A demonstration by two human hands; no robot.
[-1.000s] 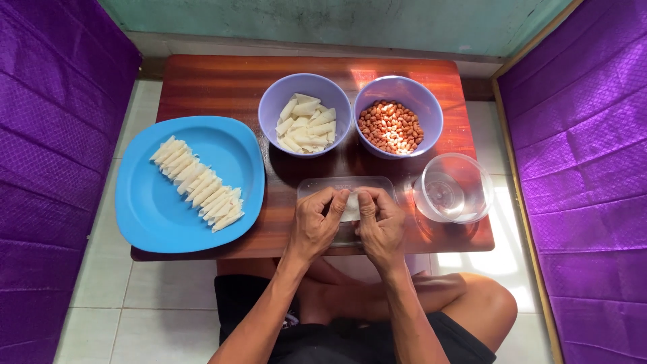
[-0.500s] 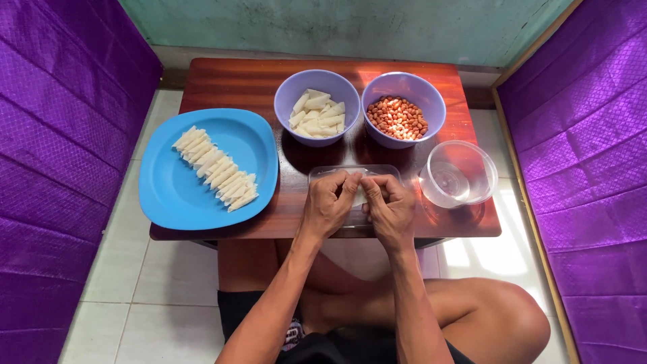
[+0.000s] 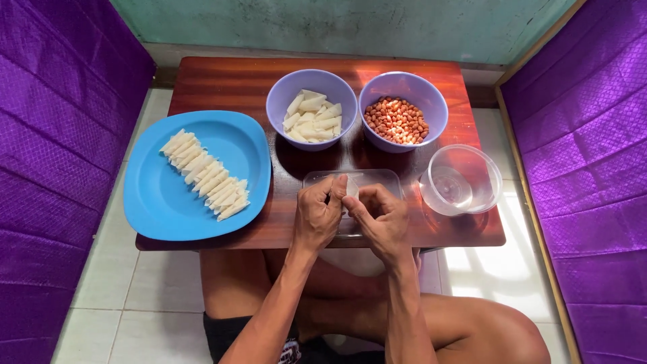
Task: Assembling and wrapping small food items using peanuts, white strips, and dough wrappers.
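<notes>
Wooden table (image 3: 222, 84): both hands' fingers (image 3: 342, 183) pinching white wrapper (image 3: 352, 187) (over clear tray (image 3: 384, 178)).

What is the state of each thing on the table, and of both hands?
Blue plate: holds a row of folded white pieces.
Left bowl: holds white pieces.
Right bowl: holds peanuts.
Clear bowl: upright.
Left hand, right hand: together pinching a small white piece.

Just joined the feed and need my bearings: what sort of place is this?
Likely a home floor-level food-prep spot: a low wooden table on a tiled floor, purple padded panels at both sides, bowls of pale wrappers and peanuts, and a person sitting cross-legged.
</notes>
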